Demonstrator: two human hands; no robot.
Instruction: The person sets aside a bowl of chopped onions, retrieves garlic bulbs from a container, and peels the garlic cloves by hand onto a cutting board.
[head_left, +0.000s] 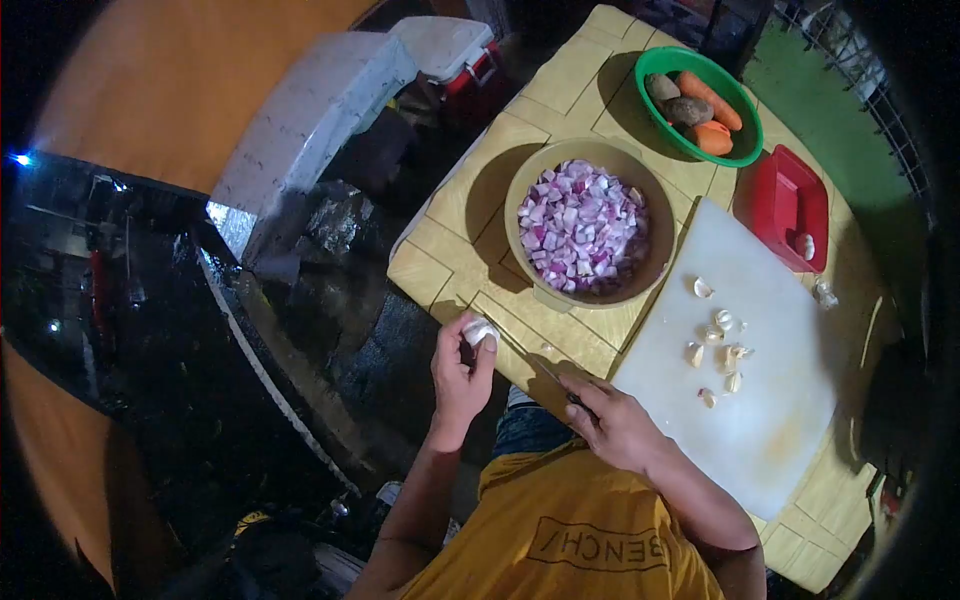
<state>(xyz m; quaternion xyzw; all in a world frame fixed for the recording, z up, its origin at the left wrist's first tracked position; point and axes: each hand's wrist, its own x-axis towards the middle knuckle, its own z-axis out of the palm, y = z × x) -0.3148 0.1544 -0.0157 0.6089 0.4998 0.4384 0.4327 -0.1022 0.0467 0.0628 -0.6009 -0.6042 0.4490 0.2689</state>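
While My Left Fingers (451, 336) Pinch Garlic (480, 332), the Knife (549, 372) Lies Ready in My Right Hand (620, 428)

As far as I can judge, the step in hand is peeling or trimming this white piece. My left hand (459, 380) grips it between thumb and fingers, at the near-left edge of the surface (560, 95); my right fingers are curled closed round the knife's dark handle. The garlic sits left of the blade and slightly farther, apparently apart from it. I reckon the next move calls for bringing blade and garlic together, with my left fingertips clear of the edge. Loose cloves (714, 335) lie on the white board (770, 420), to the right and well apart from my left fingers. Chopped onion (580, 225) fills the bowl (659, 243) on the far side.
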